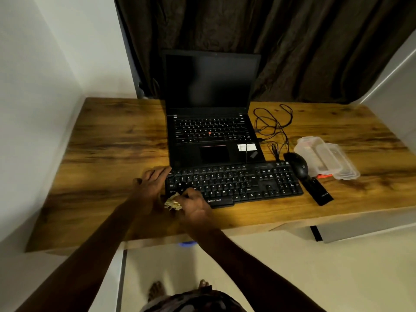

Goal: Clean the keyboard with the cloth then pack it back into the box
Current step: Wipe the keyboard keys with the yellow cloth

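A black keyboard point(238, 183) lies flat on the wooden desk point(108, 154), just in front of an open laptop. My right hand point(194, 204) is closed on a crumpled pale yellow cloth point(172, 202) and rests it on the keyboard's front left corner. My left hand point(153, 184) lies against the keyboard's left end with its fingers spread along the edge, holding nothing. No box for the keyboard is in view.
An open black laptop point(213, 122) stands behind the keyboard. Tangled black cables point(273, 124), a black mouse point(298, 164), a flat black pouch point(319, 192) and clear plastic packaging point(326, 161) lie to the right. A wall bounds the desk's left side.
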Motion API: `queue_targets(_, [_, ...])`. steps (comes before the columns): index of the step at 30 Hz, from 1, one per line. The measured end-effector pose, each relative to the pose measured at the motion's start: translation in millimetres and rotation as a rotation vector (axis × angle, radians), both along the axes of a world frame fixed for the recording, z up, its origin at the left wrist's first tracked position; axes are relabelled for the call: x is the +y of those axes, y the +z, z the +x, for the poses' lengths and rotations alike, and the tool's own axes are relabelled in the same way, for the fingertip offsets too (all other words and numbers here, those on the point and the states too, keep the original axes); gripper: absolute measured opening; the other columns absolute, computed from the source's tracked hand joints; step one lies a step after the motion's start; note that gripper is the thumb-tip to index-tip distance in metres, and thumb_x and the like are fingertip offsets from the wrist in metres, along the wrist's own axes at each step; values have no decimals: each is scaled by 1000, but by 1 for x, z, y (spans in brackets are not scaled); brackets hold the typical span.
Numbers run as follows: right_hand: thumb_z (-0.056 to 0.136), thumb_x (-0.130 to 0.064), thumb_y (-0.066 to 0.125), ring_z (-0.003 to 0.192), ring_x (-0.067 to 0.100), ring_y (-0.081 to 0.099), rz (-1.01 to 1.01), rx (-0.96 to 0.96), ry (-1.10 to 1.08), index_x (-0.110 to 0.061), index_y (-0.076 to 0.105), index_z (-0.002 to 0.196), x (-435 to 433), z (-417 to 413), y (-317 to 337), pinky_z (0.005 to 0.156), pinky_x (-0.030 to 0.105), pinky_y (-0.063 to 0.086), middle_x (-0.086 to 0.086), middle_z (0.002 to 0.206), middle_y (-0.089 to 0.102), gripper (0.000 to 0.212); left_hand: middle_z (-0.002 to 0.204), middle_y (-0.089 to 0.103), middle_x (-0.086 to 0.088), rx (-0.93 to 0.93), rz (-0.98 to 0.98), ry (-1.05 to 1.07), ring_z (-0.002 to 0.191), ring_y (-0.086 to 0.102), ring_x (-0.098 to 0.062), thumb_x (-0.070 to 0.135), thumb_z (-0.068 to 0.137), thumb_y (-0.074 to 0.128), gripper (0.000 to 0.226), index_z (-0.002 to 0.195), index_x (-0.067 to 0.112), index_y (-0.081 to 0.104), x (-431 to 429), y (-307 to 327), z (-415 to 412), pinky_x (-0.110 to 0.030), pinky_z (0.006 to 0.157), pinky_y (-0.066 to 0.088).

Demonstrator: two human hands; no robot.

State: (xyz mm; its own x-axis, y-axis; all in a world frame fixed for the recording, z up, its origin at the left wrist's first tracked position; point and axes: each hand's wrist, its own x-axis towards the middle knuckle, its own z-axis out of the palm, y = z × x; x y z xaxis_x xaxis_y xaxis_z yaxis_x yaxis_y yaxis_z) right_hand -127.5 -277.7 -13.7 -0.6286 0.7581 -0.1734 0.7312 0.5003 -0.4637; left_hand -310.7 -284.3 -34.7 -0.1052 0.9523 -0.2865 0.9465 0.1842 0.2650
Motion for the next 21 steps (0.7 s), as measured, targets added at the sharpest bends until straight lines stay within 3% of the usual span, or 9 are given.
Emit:
queue_targets(6, [97, -18, 49, 119, 25, 46, 126, 99, -221, -20, 60, 129, 7, 52, -9, 97, 31, 46, 9, 133, 47, 34, 159, 13, 11, -114, -1, 49, 144, 12, -21, 74, 37, 80, 147, 155, 32, 2, -1, 5, 1, -52, 103, 25])
queue_targets(11, [92, -16, 53, 116, 27, 48, 168, 54, -121, -19, 62, 126, 2, 45, -12, 96, 38, 49, 10, 131, 49, 35, 159, 12, 9, -103, -31, 49, 144, 11, -22, 71, 36, 83, 150, 155, 30, 1, 2, 9, 6, -55, 105, 26])
queue_targets(14, [94, -21, 54, 120, 24, 44, 123, 23, -61, -25, 59, 127, 8, 46, -11, 100, 35, 45, 5, 135, 44, 34, 159, 10, 7, -70, -58, 49, 143, 13, -24, 65, 41, 88, 149, 156, 27, 1, 5, 13, 9, -54, 106, 25])
queue_targets(17, [98, -22, 48, 115, 13, 37, 66, 9, -210, -31, 56, 128, 24, 69, -8, 97, 21, 38, -1, 136, 39, 32, 159, 11, 5, -32, -89, 53, 142, 15, -25, 63, 41, 89, 150, 156, 25, 1, 8, 16, 11, -53, 106, 25])
queue_targets(21, [96, -15, 46, 120, 18, 37, 177, -84, -267, -30, 51, 133, 29, 85, -5, 103, 31, 42, 4, 138, 36, 40, 161, 5, 0, 54, -136, 59, 144, 13, -29, 62, 45, 87, 150, 156, 21, -5, 9, 18, 18, -57, 111, 21])
